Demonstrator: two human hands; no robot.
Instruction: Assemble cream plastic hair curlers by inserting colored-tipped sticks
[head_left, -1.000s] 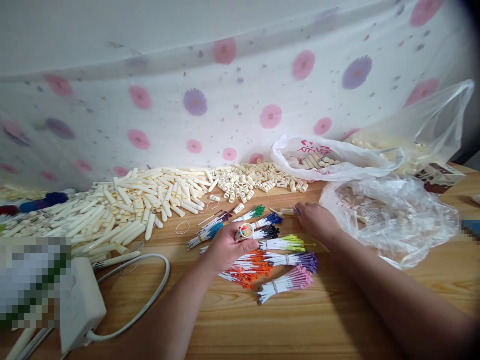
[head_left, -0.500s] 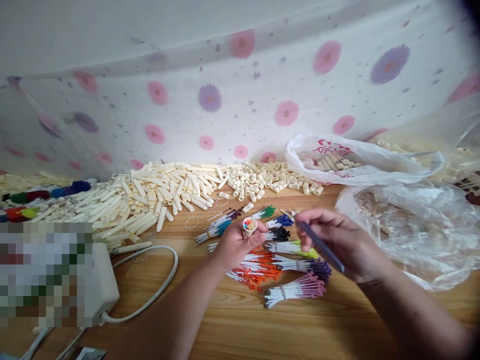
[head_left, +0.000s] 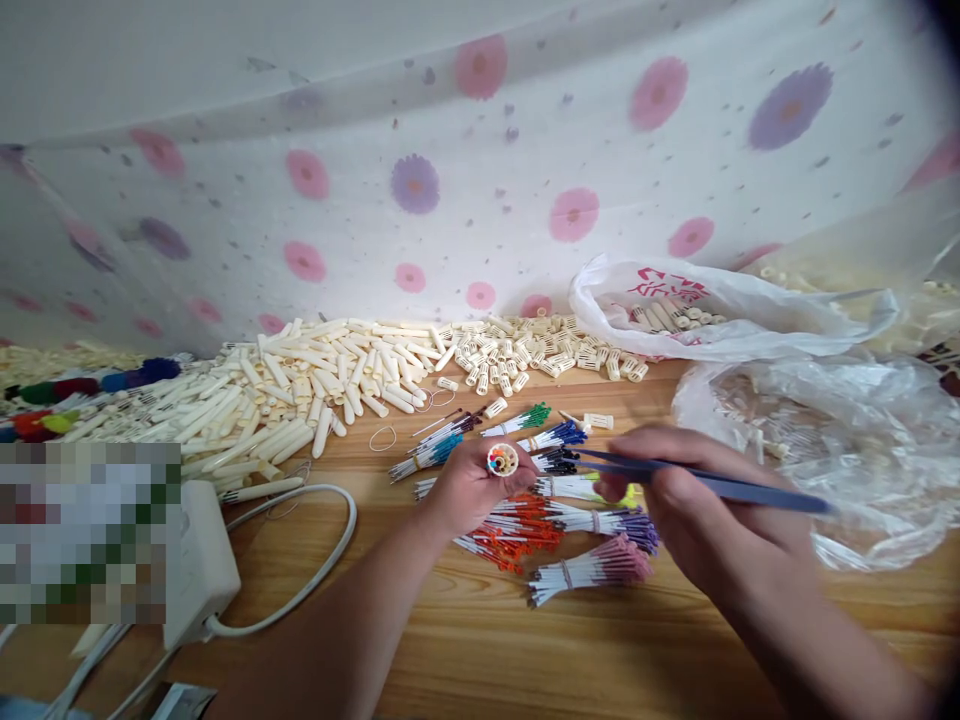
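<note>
Near the middle of the frame, the left hand [head_left: 474, 490] is curled around a cream-coloured cylinder [head_left: 502, 460], pinching it between thumb and fingers with its open end facing the camera. Small red, blue and orange bits show inside the rim, mostly on its left side (too small to tell exactly what they are). Right of centre, the right hand [head_left: 727, 550] pinches a pair of dark blue-grey tweezers [head_left: 750, 490] between thumb and fingers; the tips point left, near the cylinder but apart from it.

Under and around the hands, white sticks with coloured heads lie on the wooden table [head_left: 465, 650]: a green-headed bundle [head_left: 517, 420] and a blue-headed bundle [head_left: 559, 436] above, a purple-headed bundle [head_left: 619, 526] and a pink-headed bundle [head_left: 592, 570] below, and a spread of orange-headed sticks [head_left: 514, 535] beneath the left hand. A light-blue-headed bundle [head_left: 429, 456] lies to the left of that hand.

One slotted cream piece [head_left: 598, 421] lies just above the tweezers' tips. A heap of cream tubes [head_left: 300, 375] fills the left middle of the frame, with a pile of slotted pieces [head_left: 525, 350] to its right. A white plastic bag [head_left: 780, 345] and a clear plastic bag [head_left: 877, 500] occupy the right; a white power strip [head_left: 201, 560] stands lower left.
</note>
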